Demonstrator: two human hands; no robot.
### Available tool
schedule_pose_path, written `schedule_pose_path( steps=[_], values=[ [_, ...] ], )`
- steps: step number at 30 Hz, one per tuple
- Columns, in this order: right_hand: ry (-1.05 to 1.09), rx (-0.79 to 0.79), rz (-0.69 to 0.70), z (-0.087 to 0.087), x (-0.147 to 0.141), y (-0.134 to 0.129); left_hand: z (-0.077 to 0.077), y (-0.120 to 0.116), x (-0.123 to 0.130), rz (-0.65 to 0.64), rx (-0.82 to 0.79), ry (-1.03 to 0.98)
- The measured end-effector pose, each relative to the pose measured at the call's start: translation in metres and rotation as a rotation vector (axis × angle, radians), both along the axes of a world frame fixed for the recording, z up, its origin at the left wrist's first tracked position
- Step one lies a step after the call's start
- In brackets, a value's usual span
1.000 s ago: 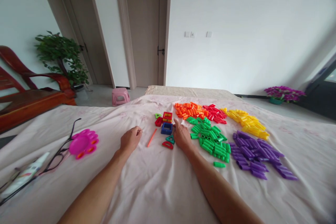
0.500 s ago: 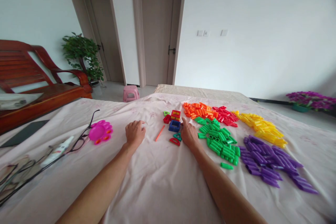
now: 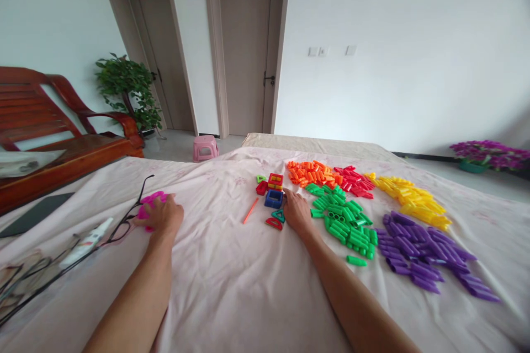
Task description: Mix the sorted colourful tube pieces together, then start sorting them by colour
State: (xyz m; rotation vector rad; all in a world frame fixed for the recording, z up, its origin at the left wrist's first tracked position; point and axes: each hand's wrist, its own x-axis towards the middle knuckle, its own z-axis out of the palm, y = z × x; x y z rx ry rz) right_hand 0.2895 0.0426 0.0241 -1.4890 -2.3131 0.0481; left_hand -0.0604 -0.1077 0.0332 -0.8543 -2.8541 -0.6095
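Magenta dish [image 3: 154,197] beneath left hand [image 3: 165,214], fingers spread; blue block [image 3: 273,203] beside right hand [image 3: 298,212], grip unclear.

On the cloth [image 3: 232,292], the left hand [image 3: 165,215] lies over the paw-shaped dish [image 3: 146,210], apparently touching it; eyeglasses [image 3: 121,231] are just left, a tube [image 3: 86,242] nearer and farther left. The right hand [image 3: 298,212] is just right of the tile frames [image 3: 273,199], a stick [image 3: 250,210] left of them. Heaps of pegs [image 3: 351,238] spread right. Beyond the cloth, a bench [image 3: 107,146] and potted plant [image 3: 128,85] stand left, flowers [image 3: 488,153] far right.
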Motion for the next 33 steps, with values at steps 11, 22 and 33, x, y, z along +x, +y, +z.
schedule_pose_path(
  steps=[11, 22, 33],
  values=[
    [-0.005, 0.009, 0.006, 0.000, 0.001, -0.001, 0.002, 0.006, 0.016, -0.323, 0.005, 0.102],
    [-0.026, -0.025, -0.010, 0.004, 0.001, -0.004, 0.007, 0.025, 0.096, -0.860, 0.407, 0.189],
    [0.023, -0.004, -0.001, 0.001, 0.002, -0.002, -0.019, 0.046, 0.126, -1.138, 0.198, 0.223]
  ],
)
